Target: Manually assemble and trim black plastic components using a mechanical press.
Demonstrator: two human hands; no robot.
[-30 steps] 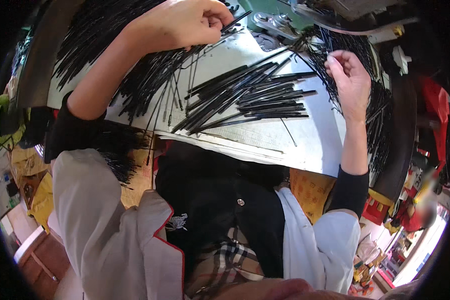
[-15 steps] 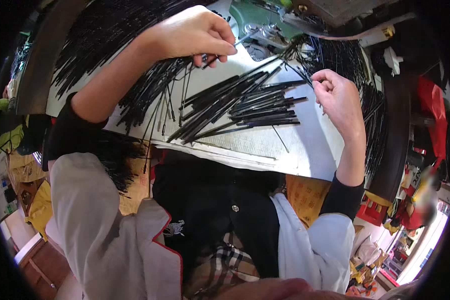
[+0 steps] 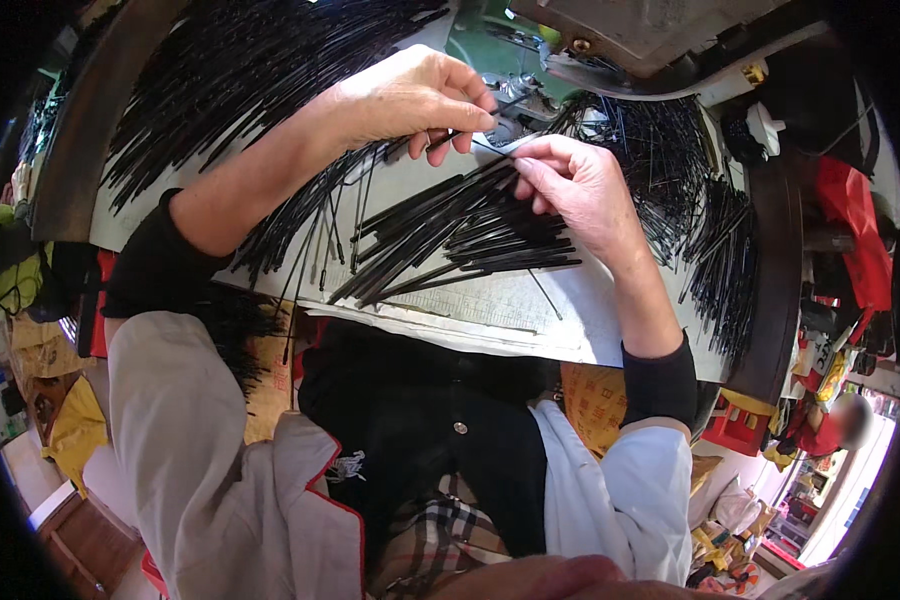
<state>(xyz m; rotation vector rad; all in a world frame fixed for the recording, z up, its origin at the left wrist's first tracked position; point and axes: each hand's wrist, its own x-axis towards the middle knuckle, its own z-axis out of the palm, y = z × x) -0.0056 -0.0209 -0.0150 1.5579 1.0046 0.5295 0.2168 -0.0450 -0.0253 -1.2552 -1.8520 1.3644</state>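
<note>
My left hand (image 3: 410, 100) is closed over the work surface, its fingertips pinching a thin black rod (image 3: 453, 138). To its right, my right hand (image 3: 585, 195) has thumb and forefinger pressed on a slim dark strand (image 3: 492, 148) that runs toward the left fingertips. Whether both hands grip one and the same piece I cannot tell. Just below the hands lies a fanned pile of thicker black tubes (image 3: 450, 235) on a white sheet (image 3: 490, 315). Several thin rods with small tips (image 3: 332, 235) stick out under my left wrist.
Large heaps of thin black rods (image 3: 240, 90) cover the left, with more piles (image 3: 715, 260) at the right. Behind the hands is a green machine with metal parts (image 3: 520, 95). A dark metal housing (image 3: 660, 35) overhangs the back right. Another person (image 3: 828, 425) is far right.
My right hand has moved left from the right-hand pile to meet my left hand, and now pinches a strand. My left hand has come slightly down and right.
</note>
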